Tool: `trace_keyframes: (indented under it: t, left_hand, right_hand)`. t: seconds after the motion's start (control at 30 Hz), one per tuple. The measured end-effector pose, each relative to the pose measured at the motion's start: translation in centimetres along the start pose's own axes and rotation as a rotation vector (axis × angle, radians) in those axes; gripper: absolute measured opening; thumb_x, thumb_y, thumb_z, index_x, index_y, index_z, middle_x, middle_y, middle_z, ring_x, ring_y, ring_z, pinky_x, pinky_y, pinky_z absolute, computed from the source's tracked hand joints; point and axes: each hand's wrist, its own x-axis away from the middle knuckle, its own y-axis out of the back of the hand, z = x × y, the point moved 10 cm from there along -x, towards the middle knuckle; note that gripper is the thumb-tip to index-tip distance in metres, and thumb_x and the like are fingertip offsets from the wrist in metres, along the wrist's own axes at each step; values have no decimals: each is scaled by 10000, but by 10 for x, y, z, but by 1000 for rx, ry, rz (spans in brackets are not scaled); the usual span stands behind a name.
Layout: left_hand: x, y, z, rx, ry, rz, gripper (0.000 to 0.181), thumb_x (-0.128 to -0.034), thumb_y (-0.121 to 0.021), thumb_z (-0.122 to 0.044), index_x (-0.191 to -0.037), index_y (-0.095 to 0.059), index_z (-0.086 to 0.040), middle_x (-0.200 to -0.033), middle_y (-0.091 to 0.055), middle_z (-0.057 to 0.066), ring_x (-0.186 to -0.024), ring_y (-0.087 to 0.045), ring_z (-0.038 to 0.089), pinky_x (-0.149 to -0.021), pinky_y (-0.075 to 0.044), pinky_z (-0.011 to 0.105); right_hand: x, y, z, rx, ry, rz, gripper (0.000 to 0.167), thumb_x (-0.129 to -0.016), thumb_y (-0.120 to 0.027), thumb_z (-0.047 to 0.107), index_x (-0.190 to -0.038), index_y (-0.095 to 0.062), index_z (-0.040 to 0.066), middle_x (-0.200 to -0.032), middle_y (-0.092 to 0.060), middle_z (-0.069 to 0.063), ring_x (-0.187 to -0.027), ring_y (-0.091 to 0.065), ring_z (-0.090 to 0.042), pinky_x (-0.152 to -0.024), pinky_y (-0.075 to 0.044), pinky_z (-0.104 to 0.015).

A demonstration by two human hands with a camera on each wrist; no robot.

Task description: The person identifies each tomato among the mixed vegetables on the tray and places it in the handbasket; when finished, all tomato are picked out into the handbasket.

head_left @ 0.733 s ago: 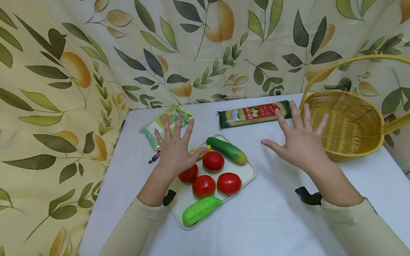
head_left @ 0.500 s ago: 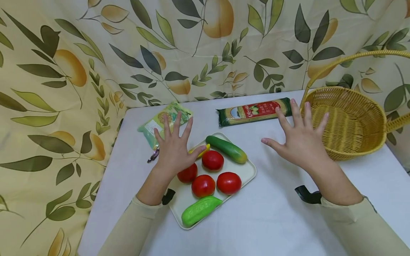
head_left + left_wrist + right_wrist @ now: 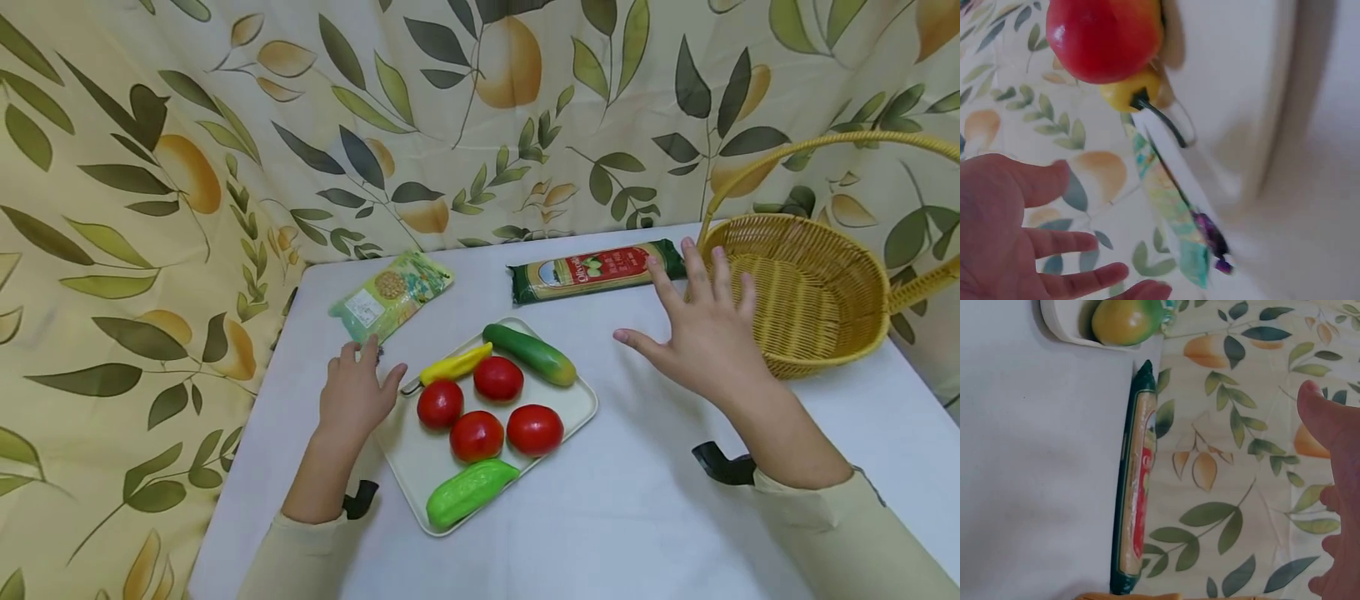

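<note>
At left, the left hand (image 3: 352,393), fingers loose and grasping nothing, seems at the reaching step beside the purple piece (image 3: 1210,234) on the desk (image 3: 637,517); a pinch would call for lowered, closing fingertips. The head view mostly hides that piece; the left wrist view bares it against the bag (image 3: 393,292). At right, the right hand (image 3: 708,333), fingers spread, holds nothing near the basket (image 3: 795,283).

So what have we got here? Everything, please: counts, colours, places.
Table: one, white, centre.
Tray: one, off-white, on table.
Tomatoes: four, red, on tray.
Pepper: one, yellow, on tray.
Cucumber: one, dark green, on tray.
Gourd: one, bright green, on tray.
Bag: one, green, far left.
Wrapped item: one, purple, near bag.
Packet: one, green-and-red, back.
Basket: one, yellow, right.
Curtain: leafy, cream, behind.
Sleeves: two, beige, forearms.
Wrist pieces: two, black, at cuffs.
Left hand: one, bare, beside tray.
Right hand: one, bare, near basket.
</note>
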Motion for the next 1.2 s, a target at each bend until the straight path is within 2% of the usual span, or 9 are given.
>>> trace_keyframes:
  t: [0.1, 0.2, 0.4, 0.53, 0.73, 0.83, 0.97, 1.2]
  left_hand:
    - [6, -10, 20, 38, 74, 42, 708, -994, -566, -430, -1505, -383, 26, -1380, -430, 328, -1122, -535, 544, -880, -486, 622]
    - [11, -19, 32, 81, 110, 81, 679, -1006, -562, -376, -1484, -382, 72, -1328, -449, 378, -1062, -561, 591, -912, -460, 628]
    - [19, -43, 49, 154, 133, 182, 651, -982, -612, -281, -1460, -390, 100, -1332, -458, 415, -1180, -506, 590, -952, -432, 649]
    - [23, -52, 53, 196, 134, 206, 672, -955, -649, -231, -1454, -374, 126, -1340, -466, 410, -1226, -486, 567, -973, -425, 640]
    - [22, -59, 53, 234, 102, 243, 658, -900, -709, -163, -1411, -419, 132, -1205, -568, 331, -1116, -553, 474, -904, -476, 589]
    - [21, -61, 53, 223, 81, 246, 579, -865, -726, -107, -1340, -494, 131, -1119, -596, 277, -1029, -566, 419, -869, -488, 548]
    - [19, -62, 54, 234, 57, 245, 474, -838, -720, -54, -1260, -578, 110, -1024, -612, 206, -916, -560, 347, -805, -489, 489]
    - [18, -63, 56, 311, 82, 250, 433, -839, -712, -25, -1256, -621, 45, -960, -628, 150, -816, -580, 275, -683, -497, 378]
  right_hand:
    - [2, 0, 2, -17, 3, 1, 1068, -849, -620, 712, -1626, -92, 205, -1657, 163, -147, -1477, 235, -414, -1087, 168, -680]
    - [3, 1, 3, -38, 7, -5, 1063, -855, -633, 690, -1627, -82, 209, -1657, 163, -151, -1479, 227, -422, -1094, 159, -675]
    - [5, -1, 7, -106, 29, -7, 1037, -875, -650, 641, -1625, -111, 168, -1660, 140, -161, -1487, 202, -421, -1125, 110, -651]
    - [7, -4, 11, -137, 35, 9, 1037, -876, -655, 636, -1620, -140, 130, -1664, 123, -158, -1496, 191, -401, -1131, 68, -658]
    - [8, -6, 15, -179, 24, 34, 1050, -865, -674, 633, -1617, -157, 114, -1667, 123, -143, -1505, 162, -400, -1099, -53, -729]
    - [8, -8, 18, -197, 23, 49, 1047, -866, -675, 631, -1618, -157, 118, -1668, 118, -143, -1504, 162, -399, -1054, -120, -770]
    - [9, -12, 21, -224, 27, 66, 1043, -872, -674, 622, -1620, -145, 124, -1669, 128, -127, -1503, 160, -405, -1029, -145, -784]
    - [10, -20, 25, -268, 24, 91, 1048, -874, -675, 616, -1629, -92, 183, -1666, 176, -53, -1503, 146, -418, -1007, -162, -795]
